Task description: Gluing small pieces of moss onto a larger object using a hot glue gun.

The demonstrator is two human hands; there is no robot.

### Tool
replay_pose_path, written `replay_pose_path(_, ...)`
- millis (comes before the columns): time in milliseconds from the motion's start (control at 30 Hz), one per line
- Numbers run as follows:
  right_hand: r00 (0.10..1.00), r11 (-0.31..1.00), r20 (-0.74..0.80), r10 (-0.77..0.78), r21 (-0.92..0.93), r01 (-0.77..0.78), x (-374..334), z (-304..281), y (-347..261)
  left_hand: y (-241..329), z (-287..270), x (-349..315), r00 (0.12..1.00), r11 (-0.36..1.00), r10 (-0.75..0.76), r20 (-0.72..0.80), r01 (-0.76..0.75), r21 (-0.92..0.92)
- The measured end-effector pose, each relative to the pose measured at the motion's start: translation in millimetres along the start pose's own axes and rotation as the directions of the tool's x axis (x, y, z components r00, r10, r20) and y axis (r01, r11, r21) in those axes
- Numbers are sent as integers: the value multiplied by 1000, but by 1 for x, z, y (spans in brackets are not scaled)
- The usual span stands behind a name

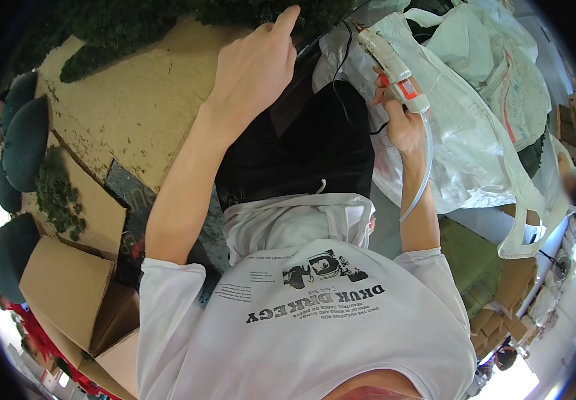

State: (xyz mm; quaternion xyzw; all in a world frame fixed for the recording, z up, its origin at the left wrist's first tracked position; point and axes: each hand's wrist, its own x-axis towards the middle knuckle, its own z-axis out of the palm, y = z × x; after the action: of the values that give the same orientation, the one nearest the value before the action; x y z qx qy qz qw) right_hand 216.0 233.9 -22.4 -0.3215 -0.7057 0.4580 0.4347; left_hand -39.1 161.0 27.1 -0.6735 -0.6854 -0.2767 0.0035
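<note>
At the top middle, over the near edge of the tan tabletop [188,57], is my left hand [254,70]. Its index finger stretches toward dark green artificial foliage [261,12], while the other fingers curl under; whatever they may hold is hidden. My right hand [398,113] is closed around a white hot glue gun [384,57] to the right of my lap. The gun's tip points up and left, close to the table's corner. A long translucent glue stick [428,160] bends out of its rear end. A black cable [345,100] hangs beside the gun.
Large white woven sacks [461,127] fill the right side. Open cardboard boxes [68,283] stand at the lower left, near a loose green sprig [58,193]. Dark rounded objects [26,143] line the table's left side. More cartons [518,283] sit at right.
</note>
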Motion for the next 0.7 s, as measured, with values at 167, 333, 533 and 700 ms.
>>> replay_pose_path(167,997,1000,79,-4,-22,6,6,-3,7,1,4,9,996,994,44,-77,-36,107)
replay_pose_path(333,987,999,162,1,50,-9,15,9,4,4,8,9,994,979,-106,26,99,178)
replay_pose_path(533,968,996,245,61,49,-76,30,22,-1,4,13,6,992,941,-115,57,90,327)
replay_pose_path(700,982,996,190,-17,-82,33,44,28,-5,1,7,-5,987,941,-130,90,94,326)
